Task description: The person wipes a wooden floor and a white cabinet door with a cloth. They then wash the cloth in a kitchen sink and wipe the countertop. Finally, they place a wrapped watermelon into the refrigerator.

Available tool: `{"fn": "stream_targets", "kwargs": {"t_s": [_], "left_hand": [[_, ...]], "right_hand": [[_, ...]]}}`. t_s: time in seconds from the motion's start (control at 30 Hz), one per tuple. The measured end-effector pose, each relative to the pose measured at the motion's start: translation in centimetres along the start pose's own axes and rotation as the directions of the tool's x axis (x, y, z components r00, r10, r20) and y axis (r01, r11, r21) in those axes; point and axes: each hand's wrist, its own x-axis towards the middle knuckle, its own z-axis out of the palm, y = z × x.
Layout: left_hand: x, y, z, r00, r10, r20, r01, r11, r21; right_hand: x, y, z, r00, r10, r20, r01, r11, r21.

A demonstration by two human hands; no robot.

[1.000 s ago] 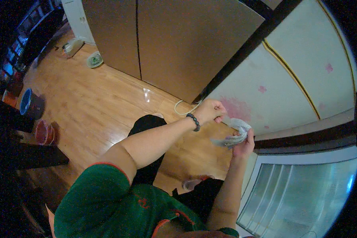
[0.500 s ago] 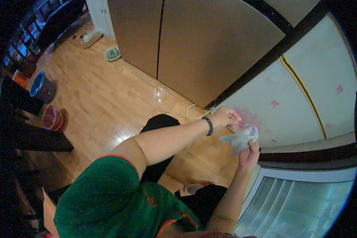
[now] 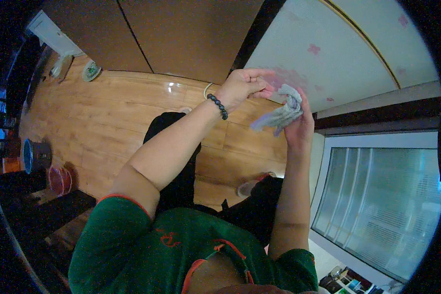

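Grey cloth [image 3: 289, 110], probably best gripped lightly, sits in the right hand [image 3: 300, 126]; the left hand [image 3: 242, 89] half-curls beside it, hold unclear.

Lower end of cloth [image 3: 284, 113], blurred

Camera view swung, both hands higher in picture. Left hand [image 3: 244, 89], fingers curled earlier, now has index finger [image 3: 260, 72] straightened. Cloth [image 3: 290, 109] in right hand [image 3: 301, 128], flared half second ago, now narrower, twisted, tail stretching down leftward. Right forearm [image 3: 293, 196] steeper. Pale cable [image 3: 207, 91] mostly hidden now. Small objects [image 3: 350, 282] newly visible, lower right.
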Motion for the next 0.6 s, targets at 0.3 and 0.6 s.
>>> {"fn": "stream_targets", "kwargs": {"t_s": [0.3,0.6], "left_hand": [[-1.1,-0.2,1.6,0.996,0.040,0.084,-0.054,0.984,0.167],[-1.4,-1.5,1.8,0.982,0.060,0.180,-0.112,0.948,0.296]], "right_hand": [[-1.3,-0.5,0.2,1.000,-0.005,0.010,0.009,0.933,-0.359],[-2.1,0.1,3.4,0.987,0.125,-0.102,-0.160,0.845,-0.510]]}}
